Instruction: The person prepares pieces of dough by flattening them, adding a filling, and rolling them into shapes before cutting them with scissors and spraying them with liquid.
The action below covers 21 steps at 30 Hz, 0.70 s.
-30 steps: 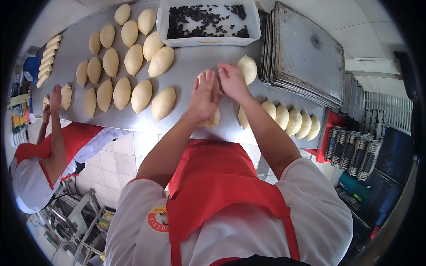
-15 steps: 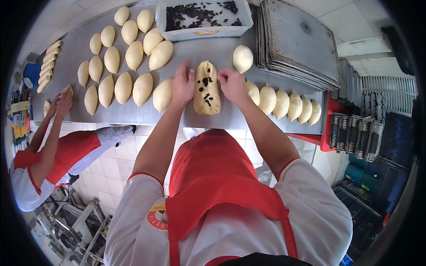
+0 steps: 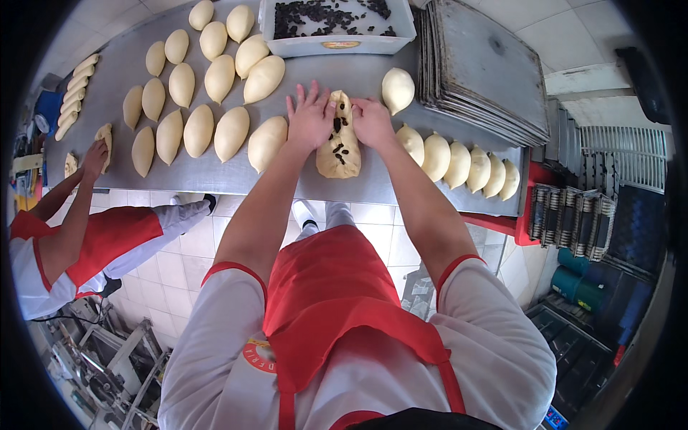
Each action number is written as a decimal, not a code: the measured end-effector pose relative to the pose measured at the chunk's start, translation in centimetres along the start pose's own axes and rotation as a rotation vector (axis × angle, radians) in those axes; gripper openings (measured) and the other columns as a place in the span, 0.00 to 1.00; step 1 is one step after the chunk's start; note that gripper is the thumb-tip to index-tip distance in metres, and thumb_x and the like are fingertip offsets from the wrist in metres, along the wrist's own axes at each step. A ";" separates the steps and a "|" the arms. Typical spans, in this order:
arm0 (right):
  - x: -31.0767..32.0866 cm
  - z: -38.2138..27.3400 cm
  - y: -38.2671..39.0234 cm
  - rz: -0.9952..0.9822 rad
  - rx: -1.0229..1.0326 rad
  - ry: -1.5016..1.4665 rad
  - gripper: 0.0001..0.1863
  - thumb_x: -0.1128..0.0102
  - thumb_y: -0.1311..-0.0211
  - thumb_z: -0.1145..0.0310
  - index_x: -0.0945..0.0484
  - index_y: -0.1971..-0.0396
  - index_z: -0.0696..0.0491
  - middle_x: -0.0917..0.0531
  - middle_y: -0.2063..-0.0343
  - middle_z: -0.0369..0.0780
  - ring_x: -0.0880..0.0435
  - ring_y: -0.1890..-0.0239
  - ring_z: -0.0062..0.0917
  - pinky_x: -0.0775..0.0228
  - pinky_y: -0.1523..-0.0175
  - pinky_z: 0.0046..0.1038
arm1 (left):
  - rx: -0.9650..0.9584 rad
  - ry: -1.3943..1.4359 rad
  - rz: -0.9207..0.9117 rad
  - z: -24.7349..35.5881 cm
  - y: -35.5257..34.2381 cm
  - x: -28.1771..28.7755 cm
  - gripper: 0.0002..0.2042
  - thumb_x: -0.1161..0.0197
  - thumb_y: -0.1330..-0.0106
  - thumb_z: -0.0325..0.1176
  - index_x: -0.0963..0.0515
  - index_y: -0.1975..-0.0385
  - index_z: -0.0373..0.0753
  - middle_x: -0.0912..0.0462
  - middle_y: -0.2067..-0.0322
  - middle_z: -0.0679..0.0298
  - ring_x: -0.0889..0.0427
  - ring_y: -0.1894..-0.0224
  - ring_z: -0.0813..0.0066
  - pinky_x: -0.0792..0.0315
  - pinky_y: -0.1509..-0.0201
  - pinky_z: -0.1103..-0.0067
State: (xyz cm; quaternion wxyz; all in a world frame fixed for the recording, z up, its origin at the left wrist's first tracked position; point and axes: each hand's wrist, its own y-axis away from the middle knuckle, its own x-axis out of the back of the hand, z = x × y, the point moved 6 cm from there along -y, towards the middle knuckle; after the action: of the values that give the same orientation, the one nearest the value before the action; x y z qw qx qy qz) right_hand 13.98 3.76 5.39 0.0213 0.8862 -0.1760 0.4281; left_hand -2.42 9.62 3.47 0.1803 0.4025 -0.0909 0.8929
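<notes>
Dough piece [image 3: 337, 166] lies between my hands, dark bits [image 3: 345, 152] on top. Left hand [image 3: 312, 123] spread at its ten o'clock, thumb against the edge; right hand [image 3: 373, 123] curled at two, pinching or resting, cannot tell. Likely steadying both sides. Steel table [image 3: 380, 179]; dough ovals [image 3: 198, 131] toward ten, bin [image 3: 301, 47] twelve, stacked trays [image 3: 494, 75] two. Co-worker [image 3: 93, 240] at eight; tiled floor [image 3: 193, 247].
</notes>
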 end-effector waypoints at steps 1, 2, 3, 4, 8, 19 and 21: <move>0.0 0.2 1.0 -0.062 -0.057 -0.126 0.11 0.34 0.32 0.66 0.12 0.57 0.57 0.12 0.59 0.50 0.12 0.57 0.43 0.18 0.47 0.36 | 0.040 0.185 -0.033 -0.7 1.0 0.2 0.22 0.45 0.20 0.41 0.25 0.32 0.36 0.24 0.33 0.46 0.31 0.26 0.48 0.42 0.20 0.61; 0.4 0.2 1.3 -0.116 -0.116 -0.247 0.12 0.32 0.32 0.66 0.12 0.58 0.58 0.12 0.59 0.49 0.12 0.56 0.42 0.18 0.47 0.36 | 0.072 0.375 -0.067 -1.0 1.7 0.2 0.22 0.43 0.20 0.42 0.23 0.34 0.36 0.20 0.38 0.45 0.26 0.29 0.48 0.37 0.23 0.61; 0.2 1.5 1.3 -0.165 -0.166 -0.395 0.13 0.31 0.33 0.64 0.13 0.56 0.58 0.12 0.60 0.48 0.12 0.56 0.41 0.19 0.47 0.36 | 0.097 0.565 -0.104 -0.9 1.8 0.2 0.21 0.41 0.20 0.43 0.21 0.36 0.36 0.15 0.42 0.44 0.21 0.33 0.47 0.32 0.26 0.62; -0.1 2.7 1.5 -0.213 -0.215 -0.544 0.15 0.29 0.34 0.63 0.13 0.54 0.57 0.13 0.60 0.48 0.12 0.56 0.40 0.19 0.47 0.35 | 0.106 0.605 -0.082 -0.6 1.6 0.4 0.20 0.39 0.22 0.42 0.21 0.38 0.35 0.14 0.45 0.44 0.19 0.36 0.47 0.30 0.29 0.62; -0.6 1.6 1.3 -0.146 -0.051 -0.421 0.23 0.25 0.36 0.61 0.16 0.44 0.55 0.13 0.58 0.46 0.13 0.56 0.38 0.19 0.47 0.36 | 0.093 0.529 0.023 0.3 1.6 1.1 0.20 0.29 0.30 0.34 0.22 0.41 0.34 0.13 0.48 0.46 0.16 0.41 0.53 0.27 0.32 0.62; 1.7 -0.8 3.1 -0.143 0.149 0.053 0.37 0.18 0.44 0.56 0.21 0.36 0.54 0.22 0.33 0.43 0.15 0.49 0.36 0.23 0.38 0.35 | -0.095 0.432 -0.101 0.0 3.6 0.6 0.32 0.29 0.36 0.32 0.26 0.30 0.40 0.20 0.35 0.48 0.25 0.28 0.51 0.52 0.17 0.49; 1.1 -1.9 3.1 -0.170 0.307 0.250 0.39 0.17 0.47 0.51 0.18 0.36 0.52 0.23 0.32 0.43 0.17 0.45 0.41 0.27 0.33 0.40 | -0.233 0.164 -0.066 -0.7 4.5 0.5 0.34 0.28 0.36 0.31 0.29 0.28 0.39 0.19 0.36 0.49 0.24 0.30 0.51 0.50 0.18 0.47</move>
State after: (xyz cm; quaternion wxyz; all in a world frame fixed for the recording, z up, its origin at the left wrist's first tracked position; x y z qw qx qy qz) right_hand 12.15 0.89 7.15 -0.0560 0.8308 -0.0292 0.5530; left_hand -4.95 5.82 3.33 0.2618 0.3074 -0.1655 0.8998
